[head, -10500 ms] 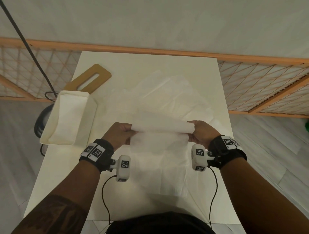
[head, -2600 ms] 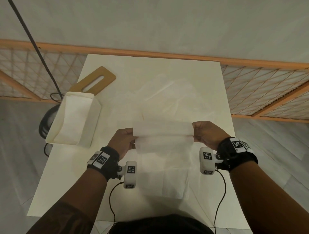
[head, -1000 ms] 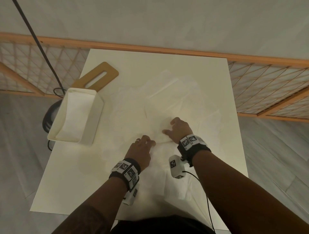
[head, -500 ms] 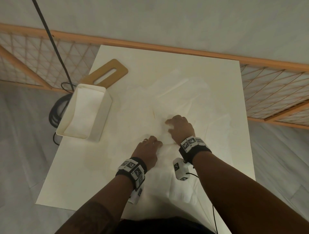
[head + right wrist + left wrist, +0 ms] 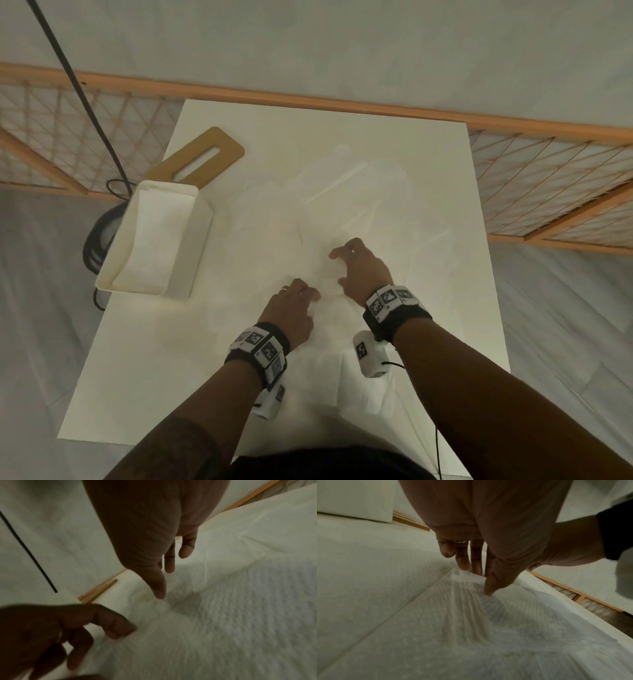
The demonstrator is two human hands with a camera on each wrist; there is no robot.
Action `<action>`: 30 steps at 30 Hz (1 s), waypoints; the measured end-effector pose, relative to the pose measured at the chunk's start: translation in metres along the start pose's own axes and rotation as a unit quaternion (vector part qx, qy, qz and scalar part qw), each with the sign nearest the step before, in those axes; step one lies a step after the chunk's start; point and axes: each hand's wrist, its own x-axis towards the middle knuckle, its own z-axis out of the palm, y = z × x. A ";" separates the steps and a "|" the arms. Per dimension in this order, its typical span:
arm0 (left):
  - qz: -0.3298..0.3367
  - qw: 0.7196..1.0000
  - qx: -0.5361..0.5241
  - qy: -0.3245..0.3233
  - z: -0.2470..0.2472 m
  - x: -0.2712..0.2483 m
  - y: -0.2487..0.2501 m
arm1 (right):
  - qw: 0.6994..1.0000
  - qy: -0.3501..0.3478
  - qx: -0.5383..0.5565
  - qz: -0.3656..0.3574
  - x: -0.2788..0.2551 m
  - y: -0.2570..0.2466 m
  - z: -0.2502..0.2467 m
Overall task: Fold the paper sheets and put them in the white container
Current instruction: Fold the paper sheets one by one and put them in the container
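1. Folded paper is seen already lying inside the white container point(image 5: 154, 240), which stands at the left edge of the table point(image 5: 144, 377); that part of the task is judged done for at least one sheet, though how many cannot be told.
2. Several thin paper sheets point(image 5: 359, 212) remain spread and overlapping across the middle and far half of the table, pale against its pale top, so their number and edges are hard to make out. Folding and placing these is judged to be what is left, the larger share of the work.
3. The left hand point(image 5: 293, 313) is set on a sheet near the table's middle. In the left wrist view its fingers point(image 5: 462, 561) are seen at a raised corner and its thumb pressed onto the paper, which is wrinkled beneath; the grip looks clamped on that corner, though a full pinch is not plainly shown.
4. The right hand point(image 5: 363, 270) is placed just beyond and to the right of the left, fingers apart and only loosely bent, one fingertip touching the paper; nothing is held in its grip.
5. A fresh sheet is judged to be being picked out, with no fold made in it yet.
6. A tan board with a slot point(image 5: 202, 161) lies beyond the container, partly behind it. A black cable point(image 5: 85, 92) hangs at the left, and an orange-framed lattice point(image 5: 548, 178) runs behind the table.
7. The path from the hands to the container is crossed only by loose sheets; these could be dragged along with the chosen one.
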 end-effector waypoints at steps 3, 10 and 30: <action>0.001 1.000 0.010 -0.001 -0.002 -0.002 0.001 | 1.000 -0.005 -0.009 0.006 0.006 -0.002 0.007; -0.009 1.000 0.003 -0.006 -0.001 -0.003 0.001 | 0.997 0.057 0.043 0.010 0.018 -0.002 0.002; -0.015 1.000 -0.020 -0.005 0.001 -0.001 0.000 | 0.999 0.009 -0.015 -0.048 0.022 -0.009 0.005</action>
